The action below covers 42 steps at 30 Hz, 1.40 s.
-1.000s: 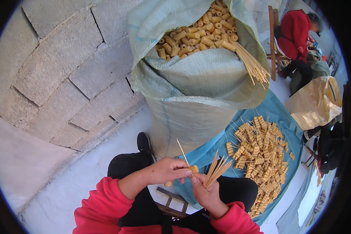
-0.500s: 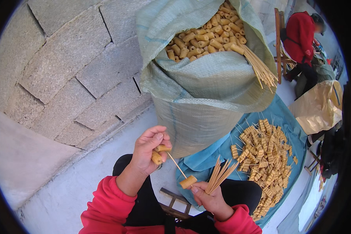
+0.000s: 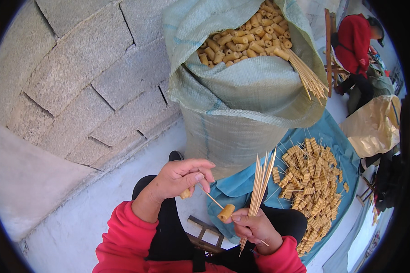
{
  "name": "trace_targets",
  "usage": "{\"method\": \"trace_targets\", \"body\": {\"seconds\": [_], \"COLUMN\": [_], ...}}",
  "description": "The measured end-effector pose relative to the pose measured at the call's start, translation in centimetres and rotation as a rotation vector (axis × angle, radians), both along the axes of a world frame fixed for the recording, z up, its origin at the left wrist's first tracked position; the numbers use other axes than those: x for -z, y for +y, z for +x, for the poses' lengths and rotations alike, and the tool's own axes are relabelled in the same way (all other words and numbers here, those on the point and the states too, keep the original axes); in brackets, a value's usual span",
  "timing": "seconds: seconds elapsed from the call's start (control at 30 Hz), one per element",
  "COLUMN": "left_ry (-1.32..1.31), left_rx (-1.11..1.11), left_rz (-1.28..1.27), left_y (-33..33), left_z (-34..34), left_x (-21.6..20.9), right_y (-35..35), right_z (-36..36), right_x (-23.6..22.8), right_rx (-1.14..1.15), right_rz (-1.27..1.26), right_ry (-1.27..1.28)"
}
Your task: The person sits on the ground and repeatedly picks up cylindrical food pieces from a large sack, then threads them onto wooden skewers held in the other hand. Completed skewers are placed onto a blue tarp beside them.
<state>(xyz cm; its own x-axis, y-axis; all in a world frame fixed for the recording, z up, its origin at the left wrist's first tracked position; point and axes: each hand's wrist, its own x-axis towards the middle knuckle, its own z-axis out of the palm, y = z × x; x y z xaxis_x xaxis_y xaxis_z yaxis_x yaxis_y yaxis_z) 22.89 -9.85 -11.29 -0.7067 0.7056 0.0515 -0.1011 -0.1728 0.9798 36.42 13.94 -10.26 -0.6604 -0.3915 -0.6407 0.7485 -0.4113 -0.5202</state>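
Observation:
My left hand (image 3: 182,178) is bent over, with a short tan tube-shaped piece (image 3: 186,194) showing below its palm. Its fingertips are by the point of a thin wooden skewer (image 3: 214,200); whether they touch it I cannot tell. One hollow tan piece (image 3: 226,212) is threaded on that skewer, close to my right hand (image 3: 257,226). My right hand pinches the skewer between thumb and finger. The same hand grips a fanned bundle of bare skewers (image 3: 261,182), now nearly upright.
A large woven sack (image 3: 232,136) full of tan pieces (image 3: 241,43) stands ahead, more skewers (image 3: 309,75) lying at its mouth. Threaded skewers (image 3: 312,182) are heaped on a blue sheet (image 3: 346,159) at the right. A block wall (image 3: 77,86) rises left. Another person (image 3: 353,43) sits far right.
The bundle of skewers in my right hand has swung more upright. My left fingers have opened out and turned downward; one of the two pieces seen there before no longer shows.

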Motion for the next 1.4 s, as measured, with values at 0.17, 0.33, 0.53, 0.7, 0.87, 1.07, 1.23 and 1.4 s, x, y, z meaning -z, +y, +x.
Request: {"method": "trace_targets", "body": {"seconds": [0.17,0.33,0.53,0.7,0.87,1.07,1.23,1.4], "left_ry": [-0.034,-0.157,-0.425,-0.447,-0.399,-0.285,-0.278,-0.291], "left_rx": [-0.023,-0.372,-0.417,-0.332,-0.266,-0.125,-0.041,0.095], "left_rz": [0.057,0.202,0.054,-0.078,-0.149,-0.289,-0.306,-0.372], "left_y": [0.4,1.9,1.5,2.1,0.9,-0.3,0.2,0.4], "left_z": [0.1,0.1,-0.1,0.5,-0.1,-0.7,-0.7,-0.6], "left_x": [-0.1,0.3,1.0,1.1,0.6,0.4,0.6,0.7], "right_y": [-1.2,-2.1,-2.5,-2.5,-2.5,-2.9,-3.4,-3.3], "right_z": [0.6,1.5,1.5,1.6,1.8,2.4,2.9,2.4], "right_x": [0.8,1.3,2.5,2.8,2.2,2.7,3.4,3.3], "right_rx": [0.056,0.071,0.134,0.148,0.128,0.084,0.098,0.080], "right_rz": [0.081,0.373,0.562,0.535,0.419,0.434,0.610,0.639], "right_ry": [0.178,0.386,0.631,0.539,0.451,0.479,0.631,0.629]}}
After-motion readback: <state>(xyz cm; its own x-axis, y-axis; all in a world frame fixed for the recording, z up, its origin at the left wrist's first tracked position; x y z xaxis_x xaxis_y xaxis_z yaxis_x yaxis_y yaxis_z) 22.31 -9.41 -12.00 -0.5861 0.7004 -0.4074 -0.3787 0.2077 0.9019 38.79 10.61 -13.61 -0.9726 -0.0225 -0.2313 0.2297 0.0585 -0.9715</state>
